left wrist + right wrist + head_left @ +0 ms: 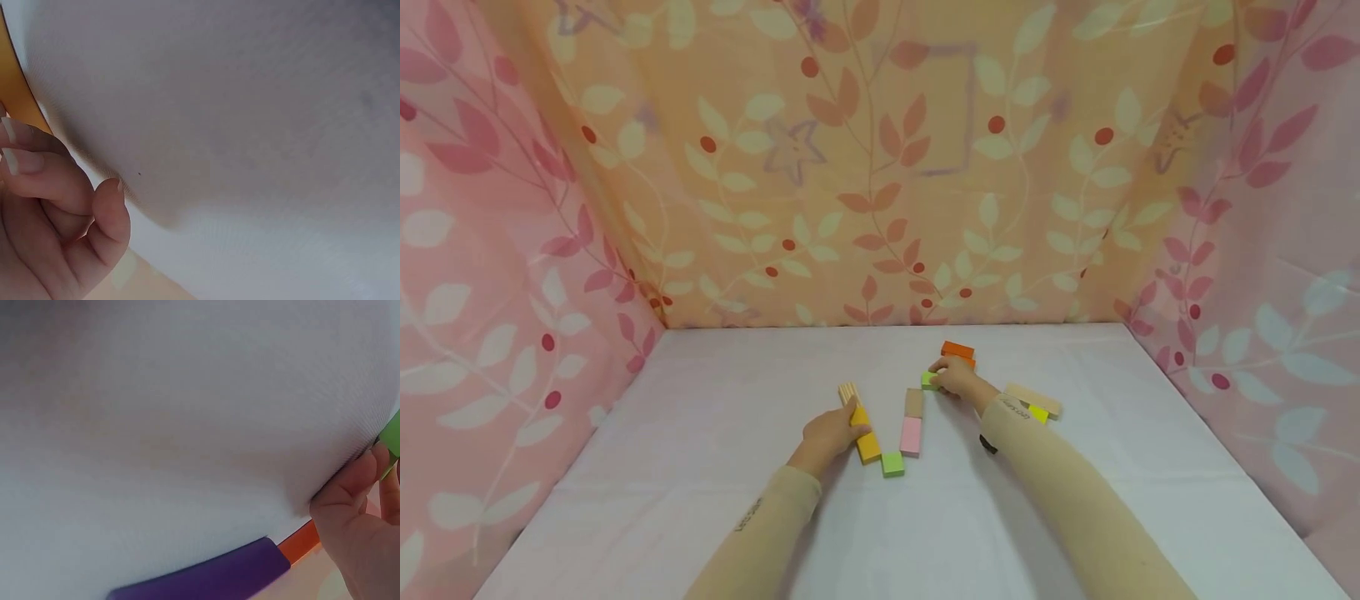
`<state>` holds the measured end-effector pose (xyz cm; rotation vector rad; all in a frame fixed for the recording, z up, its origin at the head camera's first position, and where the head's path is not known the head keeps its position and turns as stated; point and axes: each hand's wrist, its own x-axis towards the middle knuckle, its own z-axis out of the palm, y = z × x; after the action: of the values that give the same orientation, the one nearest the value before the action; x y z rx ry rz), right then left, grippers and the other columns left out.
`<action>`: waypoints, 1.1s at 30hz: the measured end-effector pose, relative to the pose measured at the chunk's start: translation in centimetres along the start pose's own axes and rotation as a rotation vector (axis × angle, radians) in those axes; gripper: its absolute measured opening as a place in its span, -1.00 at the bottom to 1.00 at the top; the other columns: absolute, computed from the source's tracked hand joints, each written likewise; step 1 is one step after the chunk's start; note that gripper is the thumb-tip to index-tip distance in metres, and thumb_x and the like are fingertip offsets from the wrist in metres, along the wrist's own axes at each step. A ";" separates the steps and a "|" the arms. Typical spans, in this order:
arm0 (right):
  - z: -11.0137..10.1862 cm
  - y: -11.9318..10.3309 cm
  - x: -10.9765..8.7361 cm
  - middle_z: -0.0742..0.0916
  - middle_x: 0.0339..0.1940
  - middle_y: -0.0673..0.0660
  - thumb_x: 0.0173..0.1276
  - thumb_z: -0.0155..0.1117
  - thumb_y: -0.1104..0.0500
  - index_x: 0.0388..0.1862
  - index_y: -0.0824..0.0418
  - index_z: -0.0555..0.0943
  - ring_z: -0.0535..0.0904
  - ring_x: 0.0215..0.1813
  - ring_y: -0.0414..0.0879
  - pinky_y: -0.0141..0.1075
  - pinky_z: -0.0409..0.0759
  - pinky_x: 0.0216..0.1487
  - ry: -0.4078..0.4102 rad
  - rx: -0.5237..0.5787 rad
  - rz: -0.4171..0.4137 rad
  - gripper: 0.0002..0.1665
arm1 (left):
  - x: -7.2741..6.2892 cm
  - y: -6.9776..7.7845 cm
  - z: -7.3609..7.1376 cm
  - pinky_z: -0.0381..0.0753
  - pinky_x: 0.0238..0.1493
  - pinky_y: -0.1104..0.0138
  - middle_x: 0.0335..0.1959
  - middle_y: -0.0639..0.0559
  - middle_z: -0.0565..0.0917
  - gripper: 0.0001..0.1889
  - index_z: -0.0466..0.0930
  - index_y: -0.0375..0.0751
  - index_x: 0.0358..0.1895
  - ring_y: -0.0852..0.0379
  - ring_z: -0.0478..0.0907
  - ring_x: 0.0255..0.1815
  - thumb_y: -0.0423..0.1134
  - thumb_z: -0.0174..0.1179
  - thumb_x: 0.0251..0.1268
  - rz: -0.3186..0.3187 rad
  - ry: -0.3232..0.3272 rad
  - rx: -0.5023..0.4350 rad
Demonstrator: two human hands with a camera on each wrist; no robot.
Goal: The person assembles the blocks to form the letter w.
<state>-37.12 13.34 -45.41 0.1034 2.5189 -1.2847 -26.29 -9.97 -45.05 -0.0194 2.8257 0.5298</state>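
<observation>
In the head view my left hand [831, 431] grips a yellow-orange block [868, 447] lying on the white table, with its other fingers curled in the left wrist view. Beyond that block lies a pale ridged piece [847, 392]. By the block's near end sits a light green block [892, 464]. A pink block [911, 437] and a tan wooden block [913, 402] lie end to end to the right. Past the tan block, my right hand [957, 377] pinches another green block [929, 381], partly hidden by its fingers.
Orange blocks [958, 349] lie just behind the right hand. To its right are a long pale wooden block [1033, 400] and a yellow block [1038, 414], partly behind the sleeve. A purple block [206, 575] shows in the right wrist view. Floral cloth walls [880, 208] surround the table.
</observation>
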 end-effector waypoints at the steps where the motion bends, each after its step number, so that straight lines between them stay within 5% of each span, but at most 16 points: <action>1: 0.0 0.0 0.0 0.56 -0.32 0.14 0.37 0.24 0.30 0.15 0.33 0.57 0.39 -0.49 -0.14 -0.41 0.38 -0.52 0.000 -0.003 0.000 -0.63 | 0.0 0.0 0.0 0.44 0.14 -0.04 0.26 -0.28 0.50 -0.26 0.17 -0.13 0.51 -0.23 0.44 0.26 0.12 0.13 0.37 0.000 0.000 0.002; 12: 0.1 0.2 -0.3 0.56 -0.03 0.21 0.35 0.26 0.30 0.14 0.32 0.60 0.42 -0.42 -0.12 -0.41 0.41 -0.47 0.007 -0.008 0.002 -0.63 | 0.1 0.0 -0.1 0.49 0.07 -0.01 0.23 -0.28 0.53 -0.26 0.20 -0.16 0.49 -0.22 0.48 0.20 0.13 0.14 0.36 0.016 -0.003 0.051; 33: 0.1 0.4 -0.9 0.53 0.06 0.22 0.36 0.22 0.31 0.14 0.32 0.60 0.42 -0.35 -0.10 -0.42 0.42 -0.41 0.006 0.012 -0.026 -0.63 | 0.7 -0.1 0.2 0.47 0.12 -0.04 0.23 -0.30 0.51 -0.24 0.17 -0.18 0.49 -0.24 0.47 0.22 0.14 0.13 0.37 0.010 -0.019 0.038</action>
<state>-36.12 13.52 -45.47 0.0773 2.5255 -1.3121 -26.91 -9.97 -45.43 0.0074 2.8187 0.4755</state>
